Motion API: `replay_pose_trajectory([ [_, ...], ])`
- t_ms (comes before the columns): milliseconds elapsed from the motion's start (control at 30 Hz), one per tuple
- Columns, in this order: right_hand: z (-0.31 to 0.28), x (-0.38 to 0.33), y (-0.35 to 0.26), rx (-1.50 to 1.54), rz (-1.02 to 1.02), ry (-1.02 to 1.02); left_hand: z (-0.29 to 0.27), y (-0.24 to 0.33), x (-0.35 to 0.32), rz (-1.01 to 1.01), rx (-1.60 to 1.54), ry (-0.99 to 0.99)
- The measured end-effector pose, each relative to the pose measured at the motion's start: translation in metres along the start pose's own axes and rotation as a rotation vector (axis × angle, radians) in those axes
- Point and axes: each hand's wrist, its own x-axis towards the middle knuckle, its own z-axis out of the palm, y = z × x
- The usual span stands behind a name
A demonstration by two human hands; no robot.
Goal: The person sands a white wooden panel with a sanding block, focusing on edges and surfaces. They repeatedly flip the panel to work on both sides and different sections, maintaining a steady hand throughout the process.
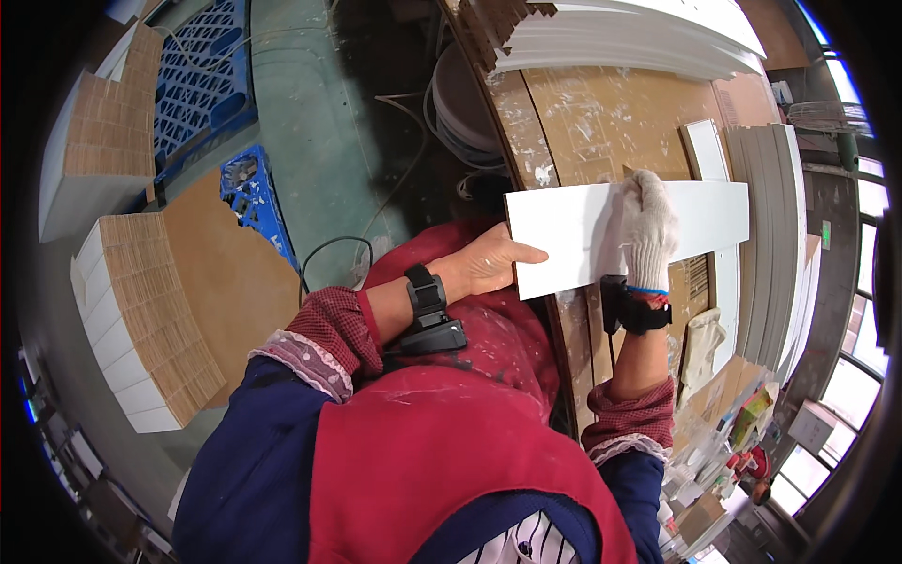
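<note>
A long white board [568,226] lies crosswise in front of me, its left end jutting past the edge of the worktable. My bare left hand [490,261] grips that end, thumb on the top face and the other fingers hidden beneath. On the board's right half rests my right hand [650,226] in a white knit glove, its fingers curled closed. A small brown corner shows at the glove's far side; what the fingers hold, if anything, is hidden.
Stacked white boards [766,235] stand along the worktable's right side, with more piled at the far end [639,38]. A loose cream glove [703,343] lies nearby. Left are board stacks [155,320] and a blue pallet [202,85]. A bucket [465,99] stands beyond the table's left edge.
</note>
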Motion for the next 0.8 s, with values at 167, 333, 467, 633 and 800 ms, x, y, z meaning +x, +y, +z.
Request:
replay_pose_trajectory([
  [167,0.03,-0.023,-0.02,-0.197,-0.476,-0.084,-0.002,-0.001,0.002,-0.02,0.016,0.026],
  [333,0.005,-0.043,-0.08,0.345,-0.706,-0.395,-0.025,-0.004,0.005,-0.091,-0.34,-0.136],
  [467,-0.008,-0.037,-0.027,0.463,-0.335,-0.113,0.0,0.004,-0.002,-0.044,0.023,0.001],
  [633,-0.01,-0.032,0.044,0.014,-0.062,0.089,0.01,0.009,-0.002,-0.048,-0.141,0.028],
  [800,0.014,-0.064,-0.003,-0.253,-0.453,0.155,0.015,0.01,-0.004,-0.047,-0.134,0.058],
])
